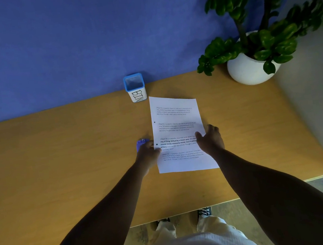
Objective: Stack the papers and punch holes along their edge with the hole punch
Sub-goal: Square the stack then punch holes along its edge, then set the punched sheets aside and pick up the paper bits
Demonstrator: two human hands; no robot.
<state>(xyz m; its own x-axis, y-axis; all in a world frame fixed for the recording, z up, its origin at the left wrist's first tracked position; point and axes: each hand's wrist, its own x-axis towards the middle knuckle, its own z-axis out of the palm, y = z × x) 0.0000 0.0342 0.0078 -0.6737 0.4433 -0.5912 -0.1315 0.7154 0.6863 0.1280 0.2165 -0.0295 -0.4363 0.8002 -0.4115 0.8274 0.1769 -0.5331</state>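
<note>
A stack of white printed papers (pixel 176 120) lies flat on the wooden table (pixel 59 155), right of centre. Two dark punched holes show along its left edge. A purple hole punch (pixel 141 143) sits against that left edge, near the lower hole. My left hand (pixel 148 154) is closed over the punch and hides most of it. My right hand (pixel 209 139) rests flat on the right side of the papers with fingers spread, pressing them to the table.
A small blue-rimmed white container marked BIN (pixel 135 87) stands at the table's back edge, just beyond the papers. A white pot with a green plant (pixel 251 66) fills the back right corner. A blue wall runs behind the table.
</note>
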